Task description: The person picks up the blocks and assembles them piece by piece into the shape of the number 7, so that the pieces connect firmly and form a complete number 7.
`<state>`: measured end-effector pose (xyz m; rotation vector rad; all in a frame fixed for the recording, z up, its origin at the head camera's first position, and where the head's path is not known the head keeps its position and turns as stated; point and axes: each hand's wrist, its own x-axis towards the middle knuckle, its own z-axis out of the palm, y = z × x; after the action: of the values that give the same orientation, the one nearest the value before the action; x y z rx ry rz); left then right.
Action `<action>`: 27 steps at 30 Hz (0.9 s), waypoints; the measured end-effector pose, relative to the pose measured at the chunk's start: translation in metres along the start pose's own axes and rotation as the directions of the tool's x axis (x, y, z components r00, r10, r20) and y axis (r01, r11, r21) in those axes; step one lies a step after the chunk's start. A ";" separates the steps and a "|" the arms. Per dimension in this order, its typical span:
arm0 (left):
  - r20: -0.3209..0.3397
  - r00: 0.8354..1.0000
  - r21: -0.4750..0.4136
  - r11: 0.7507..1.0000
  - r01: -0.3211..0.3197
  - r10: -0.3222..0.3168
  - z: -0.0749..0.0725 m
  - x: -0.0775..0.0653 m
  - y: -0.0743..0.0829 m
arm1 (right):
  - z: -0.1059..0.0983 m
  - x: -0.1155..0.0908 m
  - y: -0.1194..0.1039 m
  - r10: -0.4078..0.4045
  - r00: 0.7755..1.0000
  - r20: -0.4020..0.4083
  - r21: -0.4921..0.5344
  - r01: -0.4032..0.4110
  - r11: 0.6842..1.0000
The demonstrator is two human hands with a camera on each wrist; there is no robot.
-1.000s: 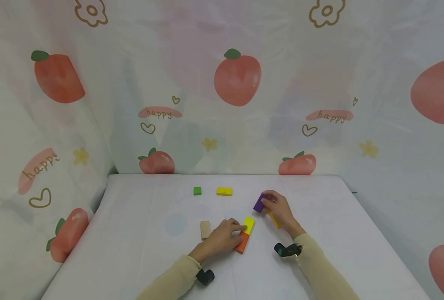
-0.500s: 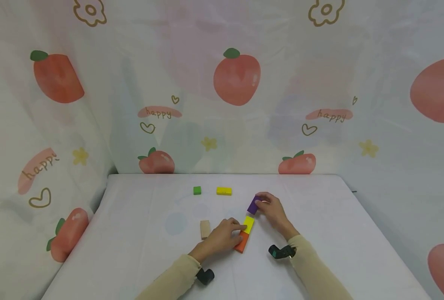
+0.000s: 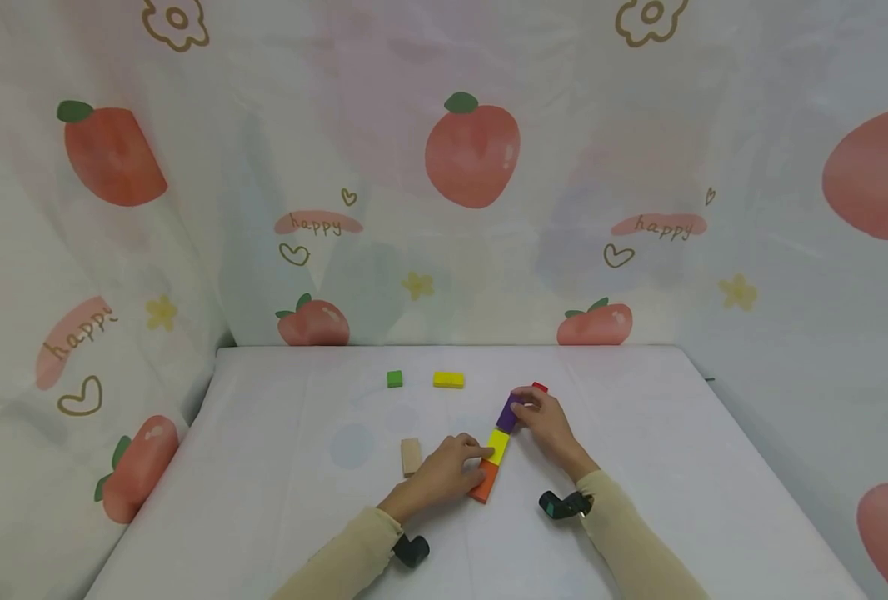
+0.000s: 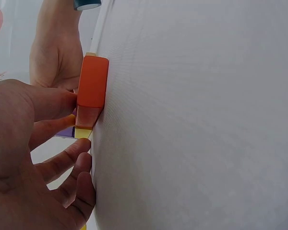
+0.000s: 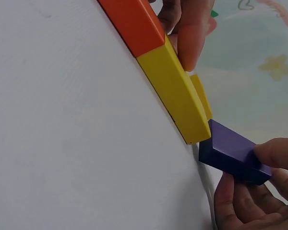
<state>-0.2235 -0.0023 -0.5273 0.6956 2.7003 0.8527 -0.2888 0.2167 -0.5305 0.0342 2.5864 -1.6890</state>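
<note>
My right hand (image 3: 551,427) pinches a purple wooden block (image 3: 509,413) between thumb and fingers. In the head view the purple block's near end is right at the far end of a yellow block (image 3: 497,446); in the right wrist view it looks angled to that block. The yellow block and an orange block (image 3: 485,483) lie end to end in a slanting row on the table. My left hand (image 3: 444,475) rests beside this row, its thumb against the orange block and its index fingertip on the yellow one, the other fingers loosely extended.
A plain wood block (image 3: 410,457) lies left of my left hand. Farther back on the white table (image 3: 279,500) are a small green block (image 3: 395,379) and another yellow block (image 3: 448,380). The end of a red block (image 3: 540,387) shows behind my right hand.
My right hand has moved left with the purple block, up to the far end of the yellow block. A red block end now shows behind it. My left hand has stayed in place.
</note>
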 end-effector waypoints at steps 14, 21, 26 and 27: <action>0.001 1.000 0.003 1.000 0.010 -0.010 0.000 0.000 0.001 | -0.002 -0.003 0.004 -0.015 1.000 0.001 -0.075 0.015 0.997; -0.003 1.000 0.000 1.000 0.017 -0.017 0.001 0.000 0.000 | 0.000 -0.003 0.005 -0.018 1.000 -0.010 -0.107 0.016 0.994; 0.000 1.000 -0.004 1.000 0.017 -0.017 0.000 0.000 0.001 | 0.000 -0.003 0.005 -0.006 1.000 -0.006 -0.153 0.005 0.988; 0.000 1.000 -0.004 1.000 0.018 -0.018 0.000 0.000 0.001 | -0.001 -0.003 0.006 -0.010 1.000 0.000 -0.162 0.010 0.987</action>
<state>-0.2232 -0.0014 -0.5272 0.6696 2.7002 0.8536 -0.2851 0.2195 -0.5353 0.0154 2.7198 -1.4753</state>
